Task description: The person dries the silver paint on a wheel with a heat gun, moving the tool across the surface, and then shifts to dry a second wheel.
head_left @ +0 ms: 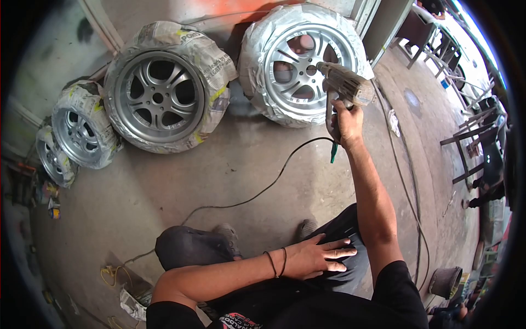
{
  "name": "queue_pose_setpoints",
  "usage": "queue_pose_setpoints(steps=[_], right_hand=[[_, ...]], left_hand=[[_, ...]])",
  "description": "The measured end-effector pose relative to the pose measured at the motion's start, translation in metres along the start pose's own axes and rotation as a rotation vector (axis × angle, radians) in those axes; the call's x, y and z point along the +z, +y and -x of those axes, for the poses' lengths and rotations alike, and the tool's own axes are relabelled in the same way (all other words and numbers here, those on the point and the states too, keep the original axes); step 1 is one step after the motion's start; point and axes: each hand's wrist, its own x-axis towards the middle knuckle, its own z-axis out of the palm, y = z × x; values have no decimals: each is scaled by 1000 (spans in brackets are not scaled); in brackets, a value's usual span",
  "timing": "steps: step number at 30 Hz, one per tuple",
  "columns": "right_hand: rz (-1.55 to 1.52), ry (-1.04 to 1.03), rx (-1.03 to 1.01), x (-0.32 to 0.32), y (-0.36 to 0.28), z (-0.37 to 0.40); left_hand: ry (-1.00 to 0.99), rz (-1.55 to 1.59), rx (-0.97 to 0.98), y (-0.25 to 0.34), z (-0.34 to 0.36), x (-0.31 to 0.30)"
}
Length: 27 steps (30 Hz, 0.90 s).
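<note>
My right hand (346, 122) grips the handle of a grey heat gun (344, 82), held up with its nozzle pointing left at the silver rim of a wheel (298, 63) whose tyre is wrapped in newspaper. The gun's black cord (257, 193) trails from below my hand across the concrete floor toward my knees. My left hand (320, 256) rests flat, fingers apart, on my right thigh, with black bands on the wrist. I am crouched on the floor.
Three more paper-wrapped wheels lean on the wall to the left: a large one (164, 88), a smaller one (82, 123) and one at the edge (52, 156). Metal chairs (471, 142) stand at right. A dark pot (445, 281) sits at lower right.
</note>
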Motion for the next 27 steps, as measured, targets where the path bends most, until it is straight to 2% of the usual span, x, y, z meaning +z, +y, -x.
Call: queue_pose_setpoints(steps=[22, 25, 27], right_hand=[[65, 8, 88, -6, 1, -2], [-92, 44, -14, -4, -2, -1], [-156, -10, 3, -4, -8, 3]], left_hand=[[11, -20, -2, 2, 2, 1], [9, -21, -3, 2, 3, 1], [4, -21, -1, 2, 2, 0]])
